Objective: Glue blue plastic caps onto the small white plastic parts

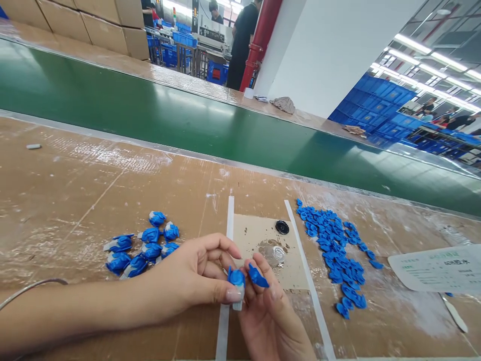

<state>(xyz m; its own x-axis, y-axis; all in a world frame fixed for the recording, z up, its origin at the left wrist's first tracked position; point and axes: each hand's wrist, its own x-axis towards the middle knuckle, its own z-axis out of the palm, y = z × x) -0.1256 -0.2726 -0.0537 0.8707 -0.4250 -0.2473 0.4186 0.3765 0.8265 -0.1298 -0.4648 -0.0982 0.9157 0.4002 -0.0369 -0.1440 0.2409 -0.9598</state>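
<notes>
My left hand (205, 276) pinches a small blue-and-grey plastic part (236, 283) between thumb and fingers, near the bottom middle. Close beside it, my right hand (274, 311) has a thin blue plastic piece (258, 276) between thumb and fingertips. A narrow gap separates the two parts. Left of my left wrist lies a group of blue-and-grey parts (150, 250) like the one I hold. On the right, many loose thin blue pieces (330, 240) are spread in a long heap.
Between two white strips (306, 265) lies a cardboard sheet (244, 225) with a black cap (282, 227) and a clear wet puddle (276, 254). A white labelled bottle (436, 268) lies at right above a pale blade-like tool (456, 315). Behind runs a green conveyor belt (188, 120).
</notes>
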